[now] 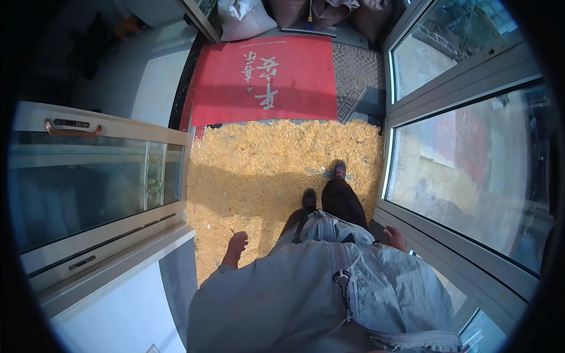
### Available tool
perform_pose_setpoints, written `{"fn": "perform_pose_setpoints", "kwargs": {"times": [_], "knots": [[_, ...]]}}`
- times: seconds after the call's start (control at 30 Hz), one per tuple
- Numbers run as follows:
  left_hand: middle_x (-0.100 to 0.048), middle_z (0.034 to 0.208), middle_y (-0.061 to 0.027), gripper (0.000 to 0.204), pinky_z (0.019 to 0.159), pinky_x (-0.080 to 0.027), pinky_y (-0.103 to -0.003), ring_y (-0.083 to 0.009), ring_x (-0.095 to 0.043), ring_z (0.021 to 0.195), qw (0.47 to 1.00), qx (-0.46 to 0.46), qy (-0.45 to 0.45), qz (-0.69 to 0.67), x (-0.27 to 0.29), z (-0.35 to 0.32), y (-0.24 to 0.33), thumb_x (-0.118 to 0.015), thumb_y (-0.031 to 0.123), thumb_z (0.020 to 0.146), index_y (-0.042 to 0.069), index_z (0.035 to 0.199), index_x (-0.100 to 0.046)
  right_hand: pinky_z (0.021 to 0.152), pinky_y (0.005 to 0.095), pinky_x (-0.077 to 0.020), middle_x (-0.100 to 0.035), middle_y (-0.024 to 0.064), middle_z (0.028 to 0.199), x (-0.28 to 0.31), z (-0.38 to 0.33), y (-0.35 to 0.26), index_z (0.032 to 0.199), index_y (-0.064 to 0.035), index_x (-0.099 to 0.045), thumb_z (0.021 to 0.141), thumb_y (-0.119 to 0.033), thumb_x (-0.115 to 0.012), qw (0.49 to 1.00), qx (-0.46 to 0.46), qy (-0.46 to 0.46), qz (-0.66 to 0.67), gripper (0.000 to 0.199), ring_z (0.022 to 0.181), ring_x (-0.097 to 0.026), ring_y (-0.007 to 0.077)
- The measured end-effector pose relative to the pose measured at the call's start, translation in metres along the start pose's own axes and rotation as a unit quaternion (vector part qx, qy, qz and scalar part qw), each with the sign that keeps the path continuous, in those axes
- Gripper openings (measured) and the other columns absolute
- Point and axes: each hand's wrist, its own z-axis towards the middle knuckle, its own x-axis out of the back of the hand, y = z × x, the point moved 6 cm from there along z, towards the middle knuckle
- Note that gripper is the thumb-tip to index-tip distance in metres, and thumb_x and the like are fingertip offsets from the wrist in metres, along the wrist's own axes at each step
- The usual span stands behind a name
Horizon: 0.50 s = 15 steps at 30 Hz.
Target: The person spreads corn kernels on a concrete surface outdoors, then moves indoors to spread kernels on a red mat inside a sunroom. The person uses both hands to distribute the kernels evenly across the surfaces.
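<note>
My left hand (pixel 237 241) hangs beside my body with fingers loosely curled and a little apart, holding nothing. Below it spreads a layer of yellow grain (pixel 247 194), like corn kernels, over the floor. On the other side, my right hand (pixel 395 237) is near the frame of the glazed door or window; the jacket partly hides it, its visible fingers look loose, and nothing shows in them. My shoes (pixel 339 170) stand in the grain, the right foot farther ahead than the left. I wear a grey zipped jacket (pixel 265 288).
Past the grain lies a red doormat (pixel 218 88) on patterned tiles (pixel 360 65). Full sacks (pixel 244 20) stand at the far end, with a flat-edged tool (pixel 309 29) before them. A glazed door (pixel 100 167) with a copper handle is at left; framed glass panes (pixel 465 153) line the right.
</note>
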Motion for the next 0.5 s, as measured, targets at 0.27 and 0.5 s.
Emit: {"fn": "perform_pose_setpoints", "kwargs": {"times": [0.27, 0.5], "knots": [[-0.058, 0.09, 0.0017, 0.029, 0.057, -0.039, -0.027, -0.0132, -0.056, 0.075, 0.994, -0.034, 0.07, -0.079, 0.023, -0.01, 0.027, -0.061, 0.026, 0.083, 0.017, 0.11, -0.056, 0.088, 0.0361, -0.0468, -0.064, 0.0187, 0.107, -0.014, 0.084, -0.05, 0.112, 0.0005, -0.06, 0.082, -0.033, -0.063, 0.995, 0.086, -0.025, -0.047, 0.046, 0.103, -0.061, 0.0299], [-0.057, 0.093, 0.002, 0.035, 0.064, -0.04, -0.03, -0.0137, -0.056, 0.08, 0.991, -0.06, -0.017, -0.118, -0.019, 0.006, 0.051, -0.061, 0.03, 0.083, 0.015, 0.114, -0.054, 0.09, 0.0373, -0.0454, -0.061, 0.0205, 0.112, 0.006, 0.134, -0.128, 0.114, 0.0016, -0.059, 0.081, -0.034, -0.063, 0.992, 0.098, -0.045, -0.067, 0.048, 0.107, -0.058, 0.0326]]}}
